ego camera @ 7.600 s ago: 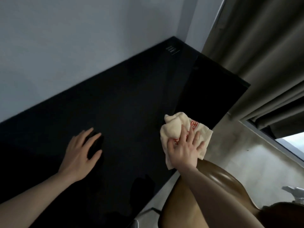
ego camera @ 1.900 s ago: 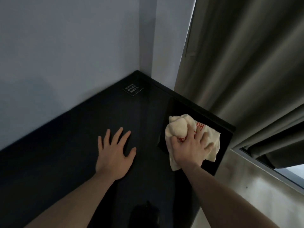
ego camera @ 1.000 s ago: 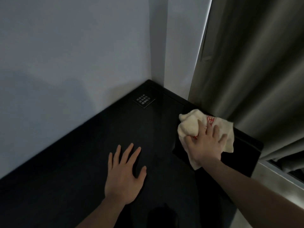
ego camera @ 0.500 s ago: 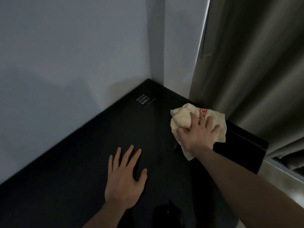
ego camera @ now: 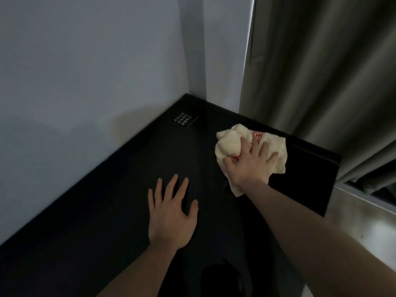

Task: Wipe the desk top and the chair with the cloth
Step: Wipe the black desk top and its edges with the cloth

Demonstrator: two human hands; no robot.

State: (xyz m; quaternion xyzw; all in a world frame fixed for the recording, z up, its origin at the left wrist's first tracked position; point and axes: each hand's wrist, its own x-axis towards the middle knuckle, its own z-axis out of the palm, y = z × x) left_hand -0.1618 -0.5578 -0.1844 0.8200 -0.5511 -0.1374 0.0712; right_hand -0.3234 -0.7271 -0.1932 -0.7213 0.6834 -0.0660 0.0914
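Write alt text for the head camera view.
A person's right hand presses a crumpled cream cloth with red print onto a black desk top near its far corner. The left hand rests flat on the desk, fingers spread. Grey curtains hang at right.

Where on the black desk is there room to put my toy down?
Bare desk lies between the left hand and the wall. A smaller bare patch sits between the label and the cloth. It is crowded where the right hand presses the cloth.

Label (ego camera: 183,121) text unreadable; cloth (ego camera: 231,144) partly under right hand (ego camera: 249,166).
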